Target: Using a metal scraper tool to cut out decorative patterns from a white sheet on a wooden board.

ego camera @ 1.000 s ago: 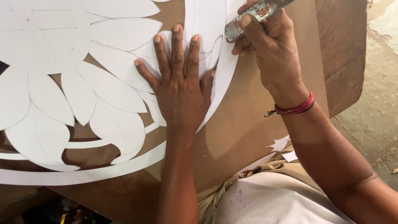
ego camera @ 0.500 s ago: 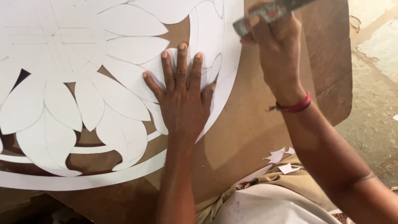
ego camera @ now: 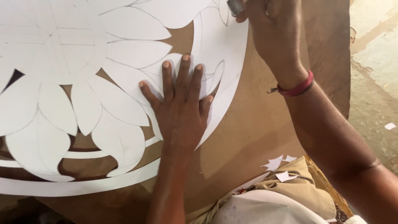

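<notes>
In the head view we look down on a large white paper cutout (ego camera: 62,54) shaped like a flower with pointed petals, spread flat on a brown board (ego camera: 265,137). Brown shows through the gaps where pieces between the petals have been cut away, and thin pencil lines run across the middle of the flower and along its petals.

Our left hand (ego camera: 180,110) lies palm down on the paper, near the middle of the scene. Its fingers are stretched out and a little spread, pressing on the tip of a petal and on the curved white band just to the right of it. It holds nothing; it only rests flat on the sheet.

Our right hand (ego camera: 271,31) is at the far edge of the scene, to the right of the left hand and well apart from it. It is closed around a small grey cutting tool (ego camera: 235,6), of which we see only a short end at the top edge; the blade end is out of sight. The tool sits over the far part of the curved band. A red thread bracelet (ego camera: 296,88) circles the right wrist.

Near us, a few small white paper scraps (ego camera: 277,164) lie on the board's edge and on tan cloth (ego camera: 298,188). To the right is a rough grey floor (ego camera: 373,83).
</notes>
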